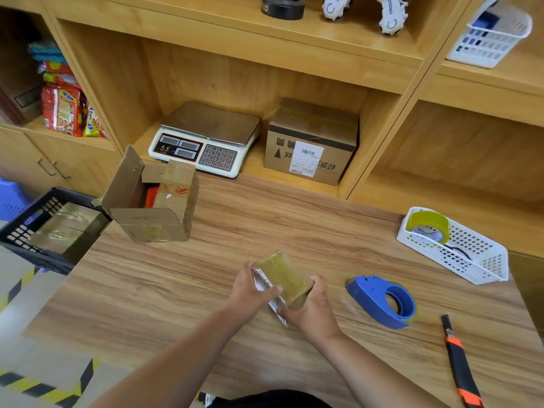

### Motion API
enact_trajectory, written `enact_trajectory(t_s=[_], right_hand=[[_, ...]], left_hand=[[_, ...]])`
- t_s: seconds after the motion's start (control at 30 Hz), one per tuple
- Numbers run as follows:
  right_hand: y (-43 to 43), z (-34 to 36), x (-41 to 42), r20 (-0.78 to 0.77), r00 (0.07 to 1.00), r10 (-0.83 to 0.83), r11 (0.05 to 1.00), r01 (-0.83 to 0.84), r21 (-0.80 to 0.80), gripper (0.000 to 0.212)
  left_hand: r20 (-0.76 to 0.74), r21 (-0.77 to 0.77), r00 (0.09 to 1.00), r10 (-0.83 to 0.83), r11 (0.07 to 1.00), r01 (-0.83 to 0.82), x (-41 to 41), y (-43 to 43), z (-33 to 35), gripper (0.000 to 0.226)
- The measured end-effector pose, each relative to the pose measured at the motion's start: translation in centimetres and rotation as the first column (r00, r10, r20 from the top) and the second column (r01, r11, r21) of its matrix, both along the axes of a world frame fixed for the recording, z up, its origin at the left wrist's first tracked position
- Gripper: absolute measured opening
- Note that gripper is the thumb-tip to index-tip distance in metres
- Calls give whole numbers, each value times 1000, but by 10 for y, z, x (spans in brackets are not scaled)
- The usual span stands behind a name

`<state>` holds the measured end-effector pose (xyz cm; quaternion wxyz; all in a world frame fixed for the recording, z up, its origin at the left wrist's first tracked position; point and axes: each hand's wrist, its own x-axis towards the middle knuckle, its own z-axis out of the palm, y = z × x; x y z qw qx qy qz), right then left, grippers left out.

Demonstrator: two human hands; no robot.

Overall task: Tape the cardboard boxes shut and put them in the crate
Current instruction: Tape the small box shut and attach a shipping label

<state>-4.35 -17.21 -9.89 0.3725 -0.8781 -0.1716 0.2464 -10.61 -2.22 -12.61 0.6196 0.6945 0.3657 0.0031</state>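
Small box, already wrapped in tape, is held just above the counter, front centre. Both hands are on it: left hand has its fingers curled round the white-labelled side, right hand grips the near end. Box's long axis runs far-left to near-right. Crate sits off the counter's left edge, well apart and already holding taped boxes. Left hand is nearer, so the drop-off probably goes leftward. Open box stands beside the crate, likely skirting the carry path.
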Motion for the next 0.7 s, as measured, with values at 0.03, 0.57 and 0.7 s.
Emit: enact_trajectory(t_s=[0.03, 0.57, 0.7], right_hand=[[-2, -4, -1, -12, 1000, 14, 1000, -14, 3, 97], [3, -8, 31, -287, 888, 359, 911, -401, -102, 144], [10, -11, 40, -257, 857, 446, 853, -494, -169, 153]], left_hand=[[-16, 44, 999, -44, 998, 45, -1, 0, -1, 105], [-231, 323, 829, -509, 764, 559, -5, 15, 0, 145], [-259, 363, 801, -541, 714, 599, -4, 21, -1, 143]])
